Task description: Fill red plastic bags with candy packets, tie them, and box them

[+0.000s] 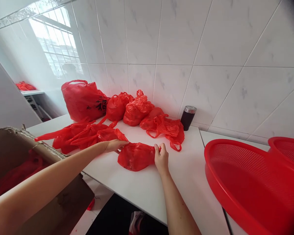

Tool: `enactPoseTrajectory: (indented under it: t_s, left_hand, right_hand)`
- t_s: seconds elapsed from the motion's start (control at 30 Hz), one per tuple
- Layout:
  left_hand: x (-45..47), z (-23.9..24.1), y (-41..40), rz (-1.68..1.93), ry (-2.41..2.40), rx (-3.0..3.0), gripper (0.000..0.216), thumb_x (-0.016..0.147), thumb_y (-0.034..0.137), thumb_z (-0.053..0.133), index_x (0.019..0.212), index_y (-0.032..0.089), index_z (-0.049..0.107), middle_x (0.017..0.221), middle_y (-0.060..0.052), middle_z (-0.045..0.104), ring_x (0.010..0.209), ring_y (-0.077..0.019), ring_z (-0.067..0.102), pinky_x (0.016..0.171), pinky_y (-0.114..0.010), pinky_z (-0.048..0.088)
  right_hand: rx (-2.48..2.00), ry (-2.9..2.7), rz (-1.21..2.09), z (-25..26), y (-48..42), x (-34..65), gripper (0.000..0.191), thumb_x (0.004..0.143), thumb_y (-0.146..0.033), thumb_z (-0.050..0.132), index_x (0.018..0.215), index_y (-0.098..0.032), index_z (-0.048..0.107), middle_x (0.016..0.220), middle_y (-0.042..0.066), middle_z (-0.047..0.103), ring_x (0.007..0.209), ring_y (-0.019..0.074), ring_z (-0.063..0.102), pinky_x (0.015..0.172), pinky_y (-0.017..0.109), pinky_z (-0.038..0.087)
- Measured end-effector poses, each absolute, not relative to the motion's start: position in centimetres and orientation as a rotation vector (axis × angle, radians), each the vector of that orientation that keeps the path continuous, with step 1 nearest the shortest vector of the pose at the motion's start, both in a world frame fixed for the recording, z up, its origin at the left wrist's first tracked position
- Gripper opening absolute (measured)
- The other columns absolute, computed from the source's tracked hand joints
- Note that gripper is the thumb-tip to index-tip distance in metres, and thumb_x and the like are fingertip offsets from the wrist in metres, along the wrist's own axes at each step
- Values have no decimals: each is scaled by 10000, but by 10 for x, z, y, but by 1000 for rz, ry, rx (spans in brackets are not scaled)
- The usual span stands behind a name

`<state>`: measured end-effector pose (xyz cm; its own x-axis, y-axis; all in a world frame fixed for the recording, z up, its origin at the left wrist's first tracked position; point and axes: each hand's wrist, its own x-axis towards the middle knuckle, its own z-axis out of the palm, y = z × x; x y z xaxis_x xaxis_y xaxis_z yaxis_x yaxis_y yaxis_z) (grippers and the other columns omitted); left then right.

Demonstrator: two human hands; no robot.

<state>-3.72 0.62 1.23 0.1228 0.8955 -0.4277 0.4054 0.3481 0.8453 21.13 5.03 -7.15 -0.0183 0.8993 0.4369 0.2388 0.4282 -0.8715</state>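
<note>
Between my two hands a red plastic bag (136, 157) is stretched sideways just over the white table (147, 192). My left hand (115, 145) grips its left end, fingers partly hidden behind the plastic. At the other end my right hand (162, 158) is closed on a bunched part of the same bag, thumb on top. Something darker shows faintly through the bag; I cannot make out what. Just beyond my left hand lies a heap of crumpled red plastic bags (85, 135) with loose handles.
Along the tiled wall stand a large red bag (82, 101), filled red bags (138, 111), loose red bags (170, 129) and a dark flask (188, 118). Red plastic baskets (235, 182) sit at right. An open cardboard box (71, 195) holding red material is at left, below my arm.
</note>
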Motion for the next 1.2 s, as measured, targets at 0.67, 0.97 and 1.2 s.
enactPoseTrajectory:
  t_s: [0.67,0.97,1.2]
  left_hand:
    - [-14,42,-4,985,1769,1852,335,725,338,591,1033,252,694,1089,-31,694,992,-203,620,847,-281,482]
    - [4,35,-10,614,1762,2076,164,758,287,532,799,220,676,852,-23,687,781,-185,620,716,-271,464]
    - [21,25,-12,673,1626,2051,306,701,386,674,983,266,688,979,-20,703,886,-200,631,768,-273,460]
  right_hand:
    - [-1000,-1553,457,-56,30,215,361,925,-523,419,743,-250,269,570,-71,337,443,101,302,453,225,263]
    - [-930,-1316,763,-45,26,227,333,901,-531,481,818,-252,320,650,-31,550,619,167,625,566,257,455]
    - [-794,-1328,848,-44,18,218,281,905,-487,502,883,-243,364,695,-7,622,653,172,648,623,293,503]
